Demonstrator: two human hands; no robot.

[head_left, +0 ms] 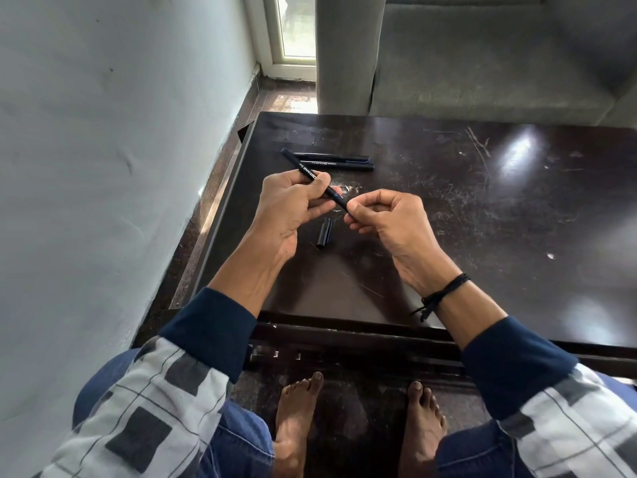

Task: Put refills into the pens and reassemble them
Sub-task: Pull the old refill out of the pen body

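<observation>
My bare feet [296,422] rest on the floor under the near edge of the dark, scratched counter [482,219]. A black cord band [444,293] circles my right wrist.

Between my two wrists, a black pen cap [324,232] lies loose on the counter.

Just above it, my left hand [293,205] is curled round the barrel of a dark pen [300,166]. The pen slants from upper left down to the right, clear of the counter. My right hand [386,219] has its fingers curled, thumb and forefinger pinching the pen's thin lower end.

Beyond my left hand, two more dark pens [344,165] lie side by side on the counter. A grey sofa [499,63] stands behind the far edge.
</observation>
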